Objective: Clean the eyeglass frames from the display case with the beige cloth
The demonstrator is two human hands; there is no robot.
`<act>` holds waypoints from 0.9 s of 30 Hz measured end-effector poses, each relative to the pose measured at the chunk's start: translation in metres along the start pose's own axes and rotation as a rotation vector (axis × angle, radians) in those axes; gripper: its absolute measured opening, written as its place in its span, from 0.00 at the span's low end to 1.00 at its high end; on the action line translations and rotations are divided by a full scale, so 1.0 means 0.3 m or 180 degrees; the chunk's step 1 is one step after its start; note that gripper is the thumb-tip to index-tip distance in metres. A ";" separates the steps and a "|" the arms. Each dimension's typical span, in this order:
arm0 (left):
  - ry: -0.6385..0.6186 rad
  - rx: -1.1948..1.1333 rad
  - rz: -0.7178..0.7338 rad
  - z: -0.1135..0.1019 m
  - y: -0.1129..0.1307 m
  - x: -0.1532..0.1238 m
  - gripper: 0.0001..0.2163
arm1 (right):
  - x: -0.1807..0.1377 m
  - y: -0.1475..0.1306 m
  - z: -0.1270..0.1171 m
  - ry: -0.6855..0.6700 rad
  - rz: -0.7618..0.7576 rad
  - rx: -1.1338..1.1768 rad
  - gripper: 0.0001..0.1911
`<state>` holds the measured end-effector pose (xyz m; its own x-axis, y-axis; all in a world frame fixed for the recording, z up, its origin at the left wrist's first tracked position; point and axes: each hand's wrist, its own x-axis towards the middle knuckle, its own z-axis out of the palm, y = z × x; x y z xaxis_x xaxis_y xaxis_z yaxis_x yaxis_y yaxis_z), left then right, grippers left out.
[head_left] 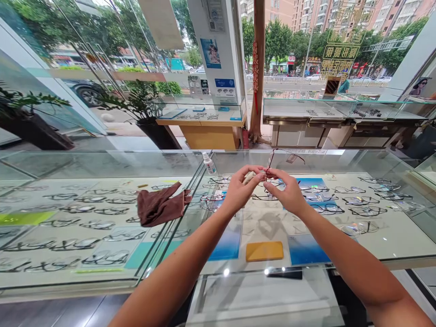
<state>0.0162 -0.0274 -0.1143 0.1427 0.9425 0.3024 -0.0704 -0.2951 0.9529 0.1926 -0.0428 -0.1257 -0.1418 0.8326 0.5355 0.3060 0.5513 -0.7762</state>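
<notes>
Above the glass counter my two hands meet, fingertips close together. A pair of eyeglasses [272, 156] with thin dark red temples rises from between them; the fingers hide most of the frame. My right hand [286, 187] is closed in a pinch on the eyeglasses. Closed around a small pale cloth [250, 177], my left hand [240, 188] presses it against the near part of the glasses. Left of the hands, a brown cloth [160, 204] lies crumpled on the glass. Behind it a small white spray bottle [209, 164] stands on the counter.
Rows of eyeglasses [98, 225] fill the showcase [402, 236] beneath the glass. An orange glasses case [265, 251] shows below my hands, beside blue sheets [308, 250]. Further off are a wooden display cabinet [207, 136], a potted plant [150, 118] and large windows.
</notes>
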 end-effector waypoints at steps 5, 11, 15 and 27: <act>-0.0055 0.0526 -0.0214 0.001 0.011 -0.008 0.07 | 0.025 0.013 -0.036 0.0662 0.0057 0.0075 0.18; -0.2000 0.1304 -0.0187 0.046 0.021 -0.079 0.03 | 0.049 0.016 -0.070 0.1338 0.0094 0.0213 0.17; -0.2699 0.1749 -0.0153 0.076 0.000 -0.112 0.07 | 0.046 0.013 -0.065 0.1402 0.0157 0.0309 0.16; -0.2111 0.0591 0.0265 0.045 0.029 -0.060 0.02 | 0.045 0.015 -0.065 0.1430 0.0222 0.0299 0.17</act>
<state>0.0262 -0.0491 -0.1113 0.7216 0.6378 0.2693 0.0543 -0.4400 0.8964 0.2104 -0.0302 -0.1155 0.3043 0.7734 0.5560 0.2107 0.5146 -0.8311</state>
